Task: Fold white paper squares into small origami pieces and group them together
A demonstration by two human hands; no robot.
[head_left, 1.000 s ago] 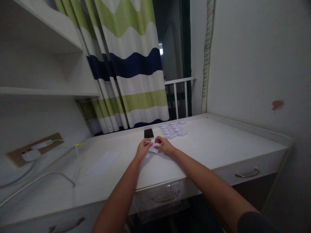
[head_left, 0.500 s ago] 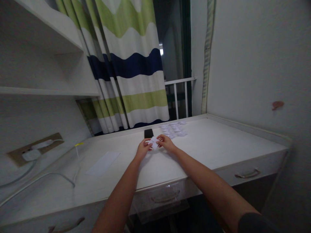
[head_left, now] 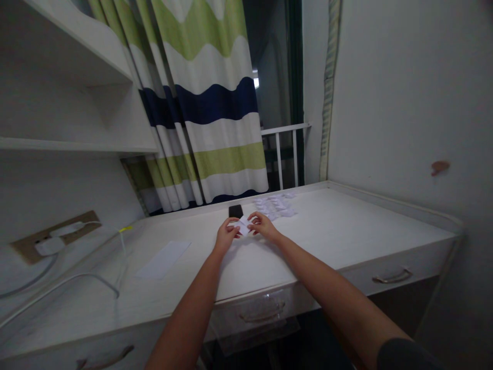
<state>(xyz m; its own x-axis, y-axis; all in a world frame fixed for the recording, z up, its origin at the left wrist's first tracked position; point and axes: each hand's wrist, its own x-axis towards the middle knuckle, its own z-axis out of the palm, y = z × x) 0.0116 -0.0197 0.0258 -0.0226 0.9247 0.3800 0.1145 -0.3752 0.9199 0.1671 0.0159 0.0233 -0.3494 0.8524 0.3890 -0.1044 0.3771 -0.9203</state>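
Between my two hands is a small folded piece of white paper (head_left: 243, 226), turned with a corner pointing up. My left hand (head_left: 227, 234) pinches its left side, thumb in front. On the other side my right hand (head_left: 262, 227) grips the right edge between thumb and fingers. Just beyond the paper lies a black phone (head_left: 235, 211), partly covered by my hand and the paper. Several folded white paper pieces (head_left: 275, 206) sit in rows behind my right hand. The finer folds are too small to make out.
A flat white paper sheet (head_left: 164, 260) lies on the white desk (head_left: 370, 226) to the left. Cables (head_left: 77, 276) run along the desk's left side from a wall socket (head_left: 57, 236). A striped curtain (head_left: 219, 103) hangs behind the desk; a shelf (head_left: 77, 146) juts out upper left.
The folded paper has been raised and turned from lying low between my fingers to a corner-up position. My right hand has shifted slightly up. The phone's screen has gone darker.
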